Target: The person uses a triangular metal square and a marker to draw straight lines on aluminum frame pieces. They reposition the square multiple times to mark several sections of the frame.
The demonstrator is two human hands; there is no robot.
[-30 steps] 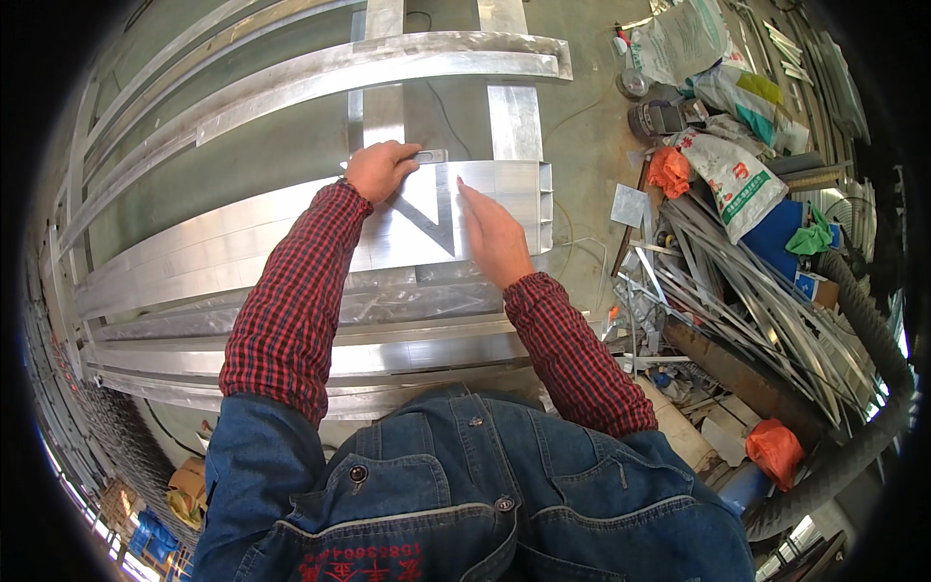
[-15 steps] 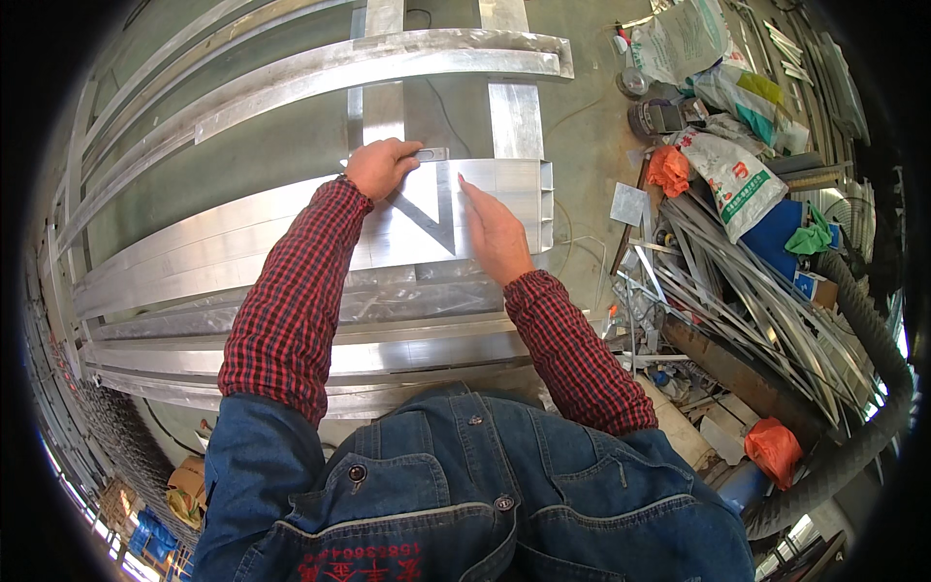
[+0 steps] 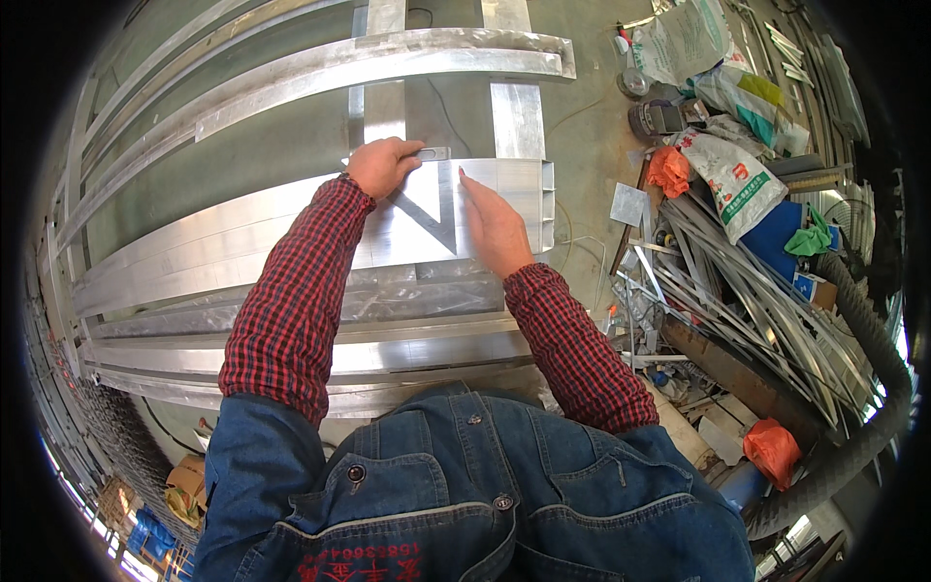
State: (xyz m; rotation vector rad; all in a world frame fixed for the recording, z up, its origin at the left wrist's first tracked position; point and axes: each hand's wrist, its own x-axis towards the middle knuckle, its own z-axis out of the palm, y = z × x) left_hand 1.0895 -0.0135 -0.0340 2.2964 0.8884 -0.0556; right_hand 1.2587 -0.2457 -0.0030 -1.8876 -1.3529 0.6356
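Observation:
A wide, pale aluminium profile runs from the far left to its open, chambered end on the right. Against its far edge sits a triangle square with a thick silvery stock, its grey blade lying flat across the metal. My left hand is closed around the stock at the far edge. My right hand rests on the profile just right of the blade, fingers drawn together and pointing away from me. A small reddish tip shows at its fingertips; what the hand holds, if anything, is hidden.
Two flat metal crossbars run under the work. A long aluminium bar lies beyond it, and more profiles lie nearer me. On the right are metal offcuts, sacks, orange bags and a thick ribbed hose.
Both hands and the square keep nearly the same place on the profile. The whole view has shifted very slightly.

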